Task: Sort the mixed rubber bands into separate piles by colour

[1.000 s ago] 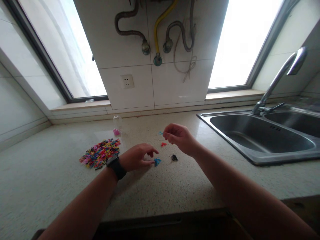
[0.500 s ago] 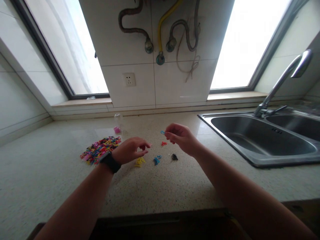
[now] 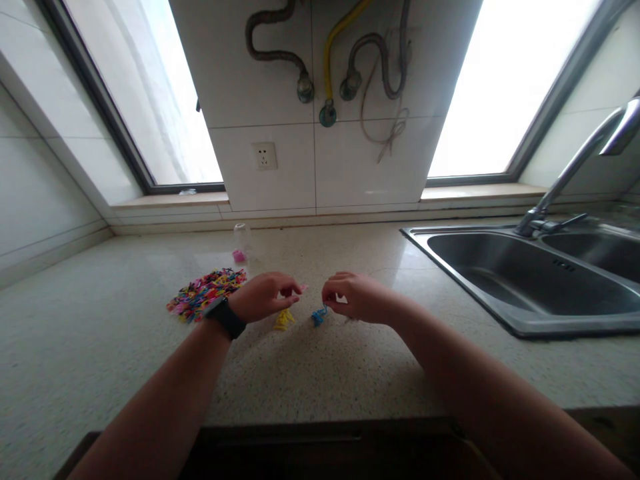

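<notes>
My right hand (image 3: pixel 357 297) pinches a small blue rubber band (image 3: pixel 325 308) between thumb and fingertips, just over the right edge of a little blue pile (image 3: pixel 317 318). My left hand (image 3: pixel 267 295) hovers to the left with its thumb and forefinger apart. Something pale pink shows at its fingertip, too small to make out. Below that hand sits a small heap of yellow bands (image 3: pixel 283 320). Behind the left wrist, which wears a black watch (image 3: pixel 225 318), spreads a large mixed-colour pile of bands (image 3: pixel 207 293). My right hand covers the places of the red and black heaps.
A clear plastic container (image 3: pixel 243 240) with a pink piece (image 3: pixel 239 256) by it stands behind the mixed pile. To the right is a steel sink (image 3: pixel 505 273) with a tap (image 3: pixel 565 177). The speckled countertop (image 3: pixel 280 387) ends at a front edge near me.
My right hand has come down and toward me with the blue band, from behind the red heap to the blue pile. My left hand stays almost in place. The view has shifted slightly.
</notes>
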The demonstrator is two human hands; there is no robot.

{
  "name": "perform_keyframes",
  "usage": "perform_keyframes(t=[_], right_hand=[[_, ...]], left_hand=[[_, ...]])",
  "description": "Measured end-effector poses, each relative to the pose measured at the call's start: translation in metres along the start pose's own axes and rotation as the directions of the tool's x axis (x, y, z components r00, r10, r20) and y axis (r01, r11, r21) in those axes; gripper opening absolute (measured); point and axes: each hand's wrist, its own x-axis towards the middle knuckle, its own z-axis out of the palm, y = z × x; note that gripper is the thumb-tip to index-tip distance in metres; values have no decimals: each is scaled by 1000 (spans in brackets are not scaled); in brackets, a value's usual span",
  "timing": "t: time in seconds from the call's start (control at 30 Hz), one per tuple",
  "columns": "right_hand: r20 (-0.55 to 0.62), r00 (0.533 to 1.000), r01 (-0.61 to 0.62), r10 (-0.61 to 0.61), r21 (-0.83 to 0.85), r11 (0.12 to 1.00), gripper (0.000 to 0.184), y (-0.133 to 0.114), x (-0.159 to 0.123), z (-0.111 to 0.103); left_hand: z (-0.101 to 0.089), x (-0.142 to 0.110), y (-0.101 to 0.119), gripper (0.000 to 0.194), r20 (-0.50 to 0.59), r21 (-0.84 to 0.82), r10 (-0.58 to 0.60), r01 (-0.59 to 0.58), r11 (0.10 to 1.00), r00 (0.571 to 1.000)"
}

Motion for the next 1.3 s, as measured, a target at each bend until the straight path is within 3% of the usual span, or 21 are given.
perform_keyframes(t=[0.53,1.13,1.3], right_hand=[[96,995,1,-1,2,1000,9,-4,4,9],[103,995,-16,9,64,998,16,0,1,10],[43,998,-47,45,43,998,16,5,-1,4]], left_hand=[[1,0,-1,23,-2,10,-34,34,999,999],[-6,-2,-1,22,-38,24,-48,48,999,998],[-11,-5,-7,20,-69,36,-58,61,998,996]])
